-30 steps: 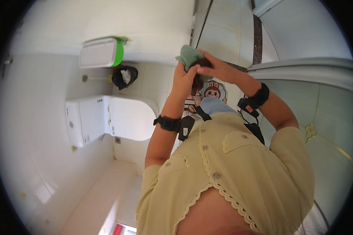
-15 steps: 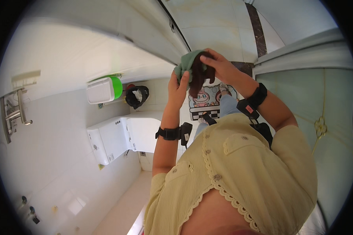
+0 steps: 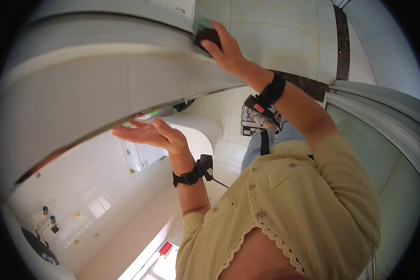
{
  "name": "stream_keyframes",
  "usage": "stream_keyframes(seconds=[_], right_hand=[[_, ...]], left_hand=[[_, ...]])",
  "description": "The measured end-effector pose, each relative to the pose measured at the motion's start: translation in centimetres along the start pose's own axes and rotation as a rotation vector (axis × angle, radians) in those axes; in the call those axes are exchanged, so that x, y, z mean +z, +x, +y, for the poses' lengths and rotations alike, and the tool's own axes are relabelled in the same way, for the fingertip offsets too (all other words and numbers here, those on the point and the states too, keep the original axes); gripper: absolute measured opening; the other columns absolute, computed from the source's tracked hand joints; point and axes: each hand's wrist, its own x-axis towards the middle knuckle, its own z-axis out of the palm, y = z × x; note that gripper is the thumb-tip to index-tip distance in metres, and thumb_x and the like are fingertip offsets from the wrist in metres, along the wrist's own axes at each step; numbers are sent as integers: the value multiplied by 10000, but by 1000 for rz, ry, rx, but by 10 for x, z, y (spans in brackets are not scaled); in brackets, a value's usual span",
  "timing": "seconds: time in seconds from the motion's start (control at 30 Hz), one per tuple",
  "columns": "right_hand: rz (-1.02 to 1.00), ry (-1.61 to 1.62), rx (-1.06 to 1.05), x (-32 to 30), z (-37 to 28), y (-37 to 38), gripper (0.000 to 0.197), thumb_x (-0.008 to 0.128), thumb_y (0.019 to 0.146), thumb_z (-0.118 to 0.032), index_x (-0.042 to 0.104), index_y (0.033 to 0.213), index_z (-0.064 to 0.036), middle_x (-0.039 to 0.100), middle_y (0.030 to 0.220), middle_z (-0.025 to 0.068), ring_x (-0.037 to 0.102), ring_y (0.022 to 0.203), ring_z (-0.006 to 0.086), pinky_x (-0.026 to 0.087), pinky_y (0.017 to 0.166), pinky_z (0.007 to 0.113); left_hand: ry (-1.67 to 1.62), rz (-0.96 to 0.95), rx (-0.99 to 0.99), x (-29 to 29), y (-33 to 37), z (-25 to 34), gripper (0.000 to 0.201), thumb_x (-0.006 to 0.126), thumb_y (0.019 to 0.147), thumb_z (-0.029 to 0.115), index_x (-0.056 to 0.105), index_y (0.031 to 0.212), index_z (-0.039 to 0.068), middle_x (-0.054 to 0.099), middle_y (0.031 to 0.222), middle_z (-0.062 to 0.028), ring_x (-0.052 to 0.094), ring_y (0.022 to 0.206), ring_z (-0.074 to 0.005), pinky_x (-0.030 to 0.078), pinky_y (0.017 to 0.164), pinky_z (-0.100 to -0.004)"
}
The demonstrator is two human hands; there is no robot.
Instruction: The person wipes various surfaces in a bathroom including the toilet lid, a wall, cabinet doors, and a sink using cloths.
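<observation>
While the right hand (image 3: 228,51) grips cloth, the left hand (image 3: 156,134) lies spread

As the right hand clasps the bunched green cloth (image 3: 202,26) together with a dark brown cloth (image 3: 207,36), both sit at the upper end of a white panel (image 3: 126,74); contact with it cannot be told. Left hand: holding nothing, palm up, fingers extended beside the panel's lower edge; touch unclear. Black bands on both wrists. Beyond the left hand: white toilet (image 3: 198,129). Patterned mat (image 3: 248,122) at the feet.

The low window (image 3: 165,267) is bright, the wall (image 3: 99,205) shows glare, and straight edges bow.
</observation>
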Motion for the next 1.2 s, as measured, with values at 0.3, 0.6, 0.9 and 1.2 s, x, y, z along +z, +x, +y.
stream_keyframes(seconds=[0.3,0.6,0.9,1.2], right_hand=[[-173,186,623,8,-10,-35,415,436,951,-381,519,1167,-36,554,1027,48,478,951,134,370,882,268],[-755,208,612,2,-52,54,513,415,919,-487,557,1211,-90,583,1165,67,505,1077,205,339,970,310],[-721,132,575,3,26,5,460,464,912,-452,593,1178,-99,577,1193,94,519,1071,229,381,941,317],[-673,141,454,28,-10,7,522,451,905,-490,606,1101,-32,618,1073,154,561,994,270,416,887,334]], left_hand=[[-41,132,-177,-5,-46,19,731,352,958,340,-106,1415,-2,101,1428,-248,308,1257,-310,343,1004,-433],[42,202,-325,-10,-44,41,707,348,958,290,-83,1399,-55,179,1379,-239,373,1167,-270,401,918,-375],[365,203,-119,-53,-41,2,504,344,943,348,222,1259,-25,351,1216,-196,477,1028,-244,497,796,-378],[-349,540,-308,-84,-42,-65,423,394,891,329,326,1212,61,459,1135,-139,547,890,-235,544,734,-386]])
